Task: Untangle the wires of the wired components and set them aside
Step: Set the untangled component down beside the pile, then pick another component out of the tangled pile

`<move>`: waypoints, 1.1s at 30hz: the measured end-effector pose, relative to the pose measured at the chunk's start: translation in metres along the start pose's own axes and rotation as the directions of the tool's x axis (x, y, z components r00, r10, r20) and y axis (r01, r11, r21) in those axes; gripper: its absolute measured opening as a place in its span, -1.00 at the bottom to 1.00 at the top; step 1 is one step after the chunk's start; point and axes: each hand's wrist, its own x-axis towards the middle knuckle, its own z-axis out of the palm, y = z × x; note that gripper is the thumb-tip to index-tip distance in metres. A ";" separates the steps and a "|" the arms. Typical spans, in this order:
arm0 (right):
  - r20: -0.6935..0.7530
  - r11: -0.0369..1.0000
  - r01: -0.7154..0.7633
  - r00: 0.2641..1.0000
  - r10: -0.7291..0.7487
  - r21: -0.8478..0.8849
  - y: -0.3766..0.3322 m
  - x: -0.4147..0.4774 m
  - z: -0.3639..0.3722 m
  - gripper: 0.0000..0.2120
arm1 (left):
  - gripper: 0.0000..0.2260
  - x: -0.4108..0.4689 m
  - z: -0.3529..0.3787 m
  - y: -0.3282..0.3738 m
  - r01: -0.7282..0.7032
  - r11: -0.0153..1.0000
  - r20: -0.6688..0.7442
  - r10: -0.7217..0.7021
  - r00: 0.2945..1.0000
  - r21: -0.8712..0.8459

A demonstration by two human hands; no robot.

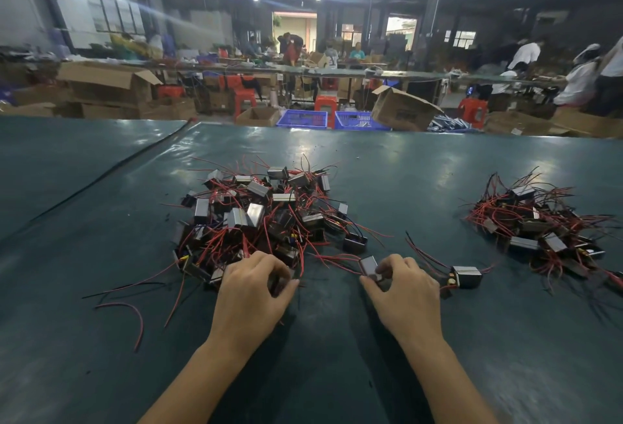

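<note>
- Head view: your left hand (251,292) curls its fingers over the near edge of the tangled pile (256,218); what they grip is hidden, so I cannot tell.
- Your right hand (403,292) pinches one component (369,267) in its fingers, just beside that pile.
- Open desk (101,221) separates the second pile (536,224), far right.

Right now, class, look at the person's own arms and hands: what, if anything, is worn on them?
Nothing is worn that the picture shows. The left hand and the right hand have no gloves, and no rings are visible. The forearms are uncovered up to the picture's edge, with no sleeve, watch or bracelet in view.
</note>
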 end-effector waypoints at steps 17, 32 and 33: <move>-0.194 0.605 -0.018 0.939 0.283 0.796 -0.011 -0.001 -0.003 -0.85 | -0.80 0.024 -0.032 0.036 0.296 -0.276 0.400 -0.500 0.768 -0.914; 0.358 -0.210 -0.296 0.848 0.392 0.932 -0.023 -0.006 -0.025 -0.89 | -0.80 0.020 -0.008 0.032 0.685 -0.070 0.648 -0.403 0.646 -0.726; 0.366 -0.209 -0.306 0.847 0.385 0.929 -0.024 -0.006 -0.024 -0.92 | -0.78 0.019 -0.005 0.032 0.724 0.038 0.649 -0.412 0.640 -0.689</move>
